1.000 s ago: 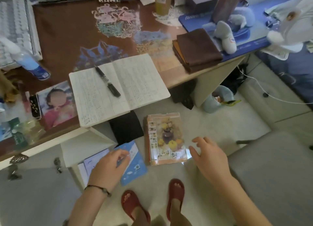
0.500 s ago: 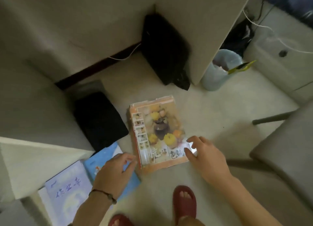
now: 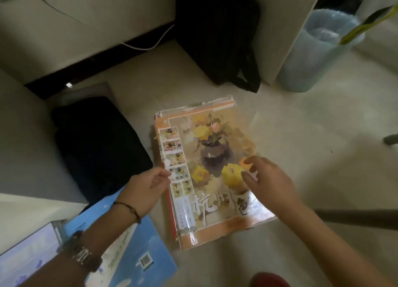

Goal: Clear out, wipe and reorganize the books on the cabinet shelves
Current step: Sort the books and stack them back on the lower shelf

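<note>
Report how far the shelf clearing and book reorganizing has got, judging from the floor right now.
Done: the flower-painting book and the blue booklets already lie out on the floor. In hand: the left hand pinches the flower book's left edge, while the right hand reaches over its cover. Left: no wiping cloth or shelves in view, so wiping and reshelving appear undone.

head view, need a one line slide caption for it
Both hands, left hand and right hand, reach onto a flower-painting book lying on the floor beside blue booklets.
</note>
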The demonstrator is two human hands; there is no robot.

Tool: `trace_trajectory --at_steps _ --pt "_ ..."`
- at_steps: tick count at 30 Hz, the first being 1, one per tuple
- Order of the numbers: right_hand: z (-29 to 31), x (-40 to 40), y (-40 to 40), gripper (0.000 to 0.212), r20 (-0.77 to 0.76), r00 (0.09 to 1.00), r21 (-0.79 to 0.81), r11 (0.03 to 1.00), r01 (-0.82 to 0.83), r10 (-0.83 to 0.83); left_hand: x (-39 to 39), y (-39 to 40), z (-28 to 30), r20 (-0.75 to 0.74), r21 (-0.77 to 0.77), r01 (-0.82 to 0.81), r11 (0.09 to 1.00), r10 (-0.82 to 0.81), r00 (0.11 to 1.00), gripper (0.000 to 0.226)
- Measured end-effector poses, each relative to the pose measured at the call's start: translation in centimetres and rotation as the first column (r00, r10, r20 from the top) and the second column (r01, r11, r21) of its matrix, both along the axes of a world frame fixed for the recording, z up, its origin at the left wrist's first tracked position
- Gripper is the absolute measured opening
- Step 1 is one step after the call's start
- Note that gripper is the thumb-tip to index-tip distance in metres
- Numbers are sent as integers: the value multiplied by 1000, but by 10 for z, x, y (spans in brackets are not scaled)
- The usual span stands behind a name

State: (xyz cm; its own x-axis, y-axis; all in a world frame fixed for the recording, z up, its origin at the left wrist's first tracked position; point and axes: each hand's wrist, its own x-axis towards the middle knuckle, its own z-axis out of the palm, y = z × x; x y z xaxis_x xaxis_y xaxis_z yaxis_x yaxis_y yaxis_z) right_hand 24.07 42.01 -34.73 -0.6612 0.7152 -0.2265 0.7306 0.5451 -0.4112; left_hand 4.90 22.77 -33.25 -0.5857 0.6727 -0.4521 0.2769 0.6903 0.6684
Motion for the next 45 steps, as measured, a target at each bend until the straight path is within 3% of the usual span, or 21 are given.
trace_trajectory --at_steps 7,12,22,39,45 --pt "-48 -5 9 33 -31 998 39 998 -58 59 -3 -9 -45 -62 -22 -3 1000 1 998 17" --pt "-60 6 11 48 -73 997 -3 1000 -4 4 10 -18 -56 -60 5 -42 999 42 997 9" --pt "-88 6 35 78 -125 984 -121 986 111 -126 16 3 -95 -48 -19 -103 995 102 994 59" --pt "-112 5 53 91 -133 973 -215 964 156 -187 27 10 -113 -93 18 -21 1000 23 995 62" --pt "-115 13 54 91 -154 962 -260 948 181 -226 34 13 -112 -192 -126 63 990 -87 978 90"
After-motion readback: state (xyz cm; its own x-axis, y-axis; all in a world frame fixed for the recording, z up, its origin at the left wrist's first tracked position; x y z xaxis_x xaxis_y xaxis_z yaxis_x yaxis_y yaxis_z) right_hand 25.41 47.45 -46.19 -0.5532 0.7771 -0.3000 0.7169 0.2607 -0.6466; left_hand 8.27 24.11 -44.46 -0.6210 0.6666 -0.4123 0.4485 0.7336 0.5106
